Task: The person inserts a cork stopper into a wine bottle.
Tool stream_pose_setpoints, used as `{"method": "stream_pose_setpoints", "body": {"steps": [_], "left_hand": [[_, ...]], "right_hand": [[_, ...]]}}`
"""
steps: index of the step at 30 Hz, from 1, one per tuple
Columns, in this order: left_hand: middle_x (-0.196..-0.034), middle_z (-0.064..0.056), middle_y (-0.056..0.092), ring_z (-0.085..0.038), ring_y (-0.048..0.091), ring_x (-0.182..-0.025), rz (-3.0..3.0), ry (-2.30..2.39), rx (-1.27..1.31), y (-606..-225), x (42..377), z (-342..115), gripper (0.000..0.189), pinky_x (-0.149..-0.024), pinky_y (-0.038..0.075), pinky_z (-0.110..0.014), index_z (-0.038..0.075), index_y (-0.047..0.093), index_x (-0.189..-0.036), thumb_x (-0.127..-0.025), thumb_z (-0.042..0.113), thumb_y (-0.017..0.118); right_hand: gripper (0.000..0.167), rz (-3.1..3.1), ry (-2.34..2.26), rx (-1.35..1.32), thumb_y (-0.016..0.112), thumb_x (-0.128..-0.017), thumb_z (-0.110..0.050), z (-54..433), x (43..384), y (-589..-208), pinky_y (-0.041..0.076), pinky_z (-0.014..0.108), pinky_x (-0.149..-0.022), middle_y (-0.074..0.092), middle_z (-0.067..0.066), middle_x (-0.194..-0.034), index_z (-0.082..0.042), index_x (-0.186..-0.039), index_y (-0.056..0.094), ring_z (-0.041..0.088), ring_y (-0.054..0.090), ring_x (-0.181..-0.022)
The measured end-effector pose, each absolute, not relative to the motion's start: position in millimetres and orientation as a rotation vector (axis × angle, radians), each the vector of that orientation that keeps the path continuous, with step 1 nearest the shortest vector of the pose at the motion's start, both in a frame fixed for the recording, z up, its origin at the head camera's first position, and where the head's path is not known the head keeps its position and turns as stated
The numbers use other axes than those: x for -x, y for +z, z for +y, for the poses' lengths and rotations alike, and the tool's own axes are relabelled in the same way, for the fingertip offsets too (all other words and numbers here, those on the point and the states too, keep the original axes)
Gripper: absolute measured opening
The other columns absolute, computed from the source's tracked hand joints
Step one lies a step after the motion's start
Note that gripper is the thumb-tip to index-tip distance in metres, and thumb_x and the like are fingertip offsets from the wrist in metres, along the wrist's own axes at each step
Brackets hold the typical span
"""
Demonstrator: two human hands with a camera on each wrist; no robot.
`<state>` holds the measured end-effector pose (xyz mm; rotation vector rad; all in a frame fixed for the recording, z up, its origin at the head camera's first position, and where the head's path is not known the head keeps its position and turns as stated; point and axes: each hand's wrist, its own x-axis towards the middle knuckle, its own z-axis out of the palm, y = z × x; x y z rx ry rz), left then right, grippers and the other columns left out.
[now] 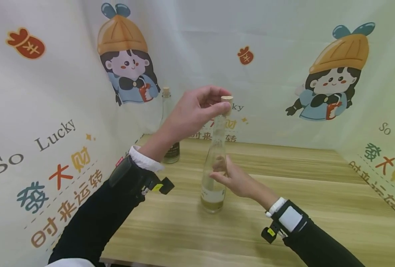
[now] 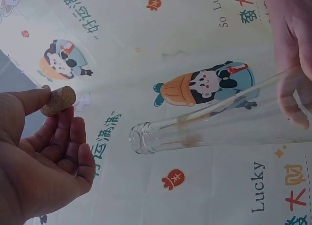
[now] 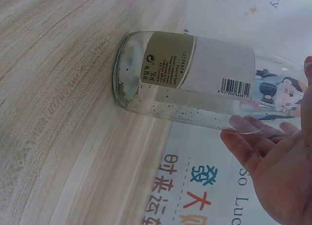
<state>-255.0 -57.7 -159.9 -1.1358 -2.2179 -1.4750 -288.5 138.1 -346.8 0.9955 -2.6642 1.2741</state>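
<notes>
My left hand [image 1: 194, 108] pinches a light brown cork [image 2: 59, 101] between thumb and fingers. In the left wrist view the cork is apart from the mouth of a clear glass bottle [image 2: 165, 135]. My right hand [image 1: 239, 180] grips the middle of this bottle, thumb on one side and fingers wrapped around the other. The bottle is nearly upright, its base at the wooden table top; whether it touches is hard to tell. A pale label [image 3: 219, 64] with a barcode wraps its lower part, and the glass looks empty.
A second clear bottle [image 1: 172, 152] with a dark label and a cork [image 1: 165, 92] in its neck stands behind my left forearm, partly hidden. Printed white cloth [image 1: 197, 55] walls the wooden table [image 1: 284, 207] at the back and both sides.
</notes>
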Motion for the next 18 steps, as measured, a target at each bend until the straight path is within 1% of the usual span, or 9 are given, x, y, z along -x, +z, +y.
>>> {"method": "stream_pose_setpoints", "body": {"steps": [3, 7, 13, 18], "left_hand": [[-0.110, -0.006, 0.074, -0.019, 0.069, -0.098, -2.213, -1.492, 1.130, -158.0, 259.5, -57.4, 0.031, -0.081, 0.056, -0.034, 0.005, 0.066, -0.130, -0.102, 0.017, 0.068], [-0.112, -0.006, 0.073, -0.017, 0.070, -0.101, -2.211, -1.525, 1.102, -158.7, 267.1, -56.4, 0.032, -0.086, 0.056, -0.035, 0.006, 0.065, -0.132, -0.103, 0.019, 0.066], [-0.113, -0.006, 0.073, -0.016, 0.069, -0.103, -2.214, -1.534, 1.062, -162.6, 279.2, -57.1, 0.032, -0.092, 0.053, -0.034, 0.005, 0.065, -0.133, -0.104, 0.020, 0.065], [-0.113, -0.007, 0.073, -0.016, 0.068, -0.102, -2.222, -1.532, 1.041, -167.3, 289.6, -58.0, 0.033, -0.093, 0.053, -0.034, 0.004, 0.064, -0.134, -0.105, 0.020, 0.064]], "right_hand": [[0.060, -2.671, 1.284, -0.991, 0.058, -0.107, -0.027, 137.1, 288.5, -346.7, 0.046, 0.059, -0.107, 0.055, 0.026, -0.142, 0.002, -0.149, 0.027, 0.039, 0.056, -0.131], [0.060, -2.676, 1.287, -0.988, 0.057, -0.108, -0.029, 138.1, 287.9, -347.7, 0.045, 0.062, -0.107, 0.054, 0.025, -0.144, 0.003, -0.149, 0.026, 0.039, 0.055, -0.132], [0.059, -2.675, 1.282, -0.988, 0.057, -0.108, -0.027, 137.8, 288.3, -347.7, 0.045, 0.061, -0.106, 0.055, 0.024, -0.144, 0.004, -0.149, 0.027, 0.038, 0.055, -0.132], [0.060, -2.679, 1.285, -0.986, 0.057, -0.108, -0.028, 137.9, 288.2, -347.7, 0.045, 0.062, -0.106, 0.054, 0.024, -0.144, 0.004, -0.149, 0.026, 0.038, 0.055, -0.133]]}}
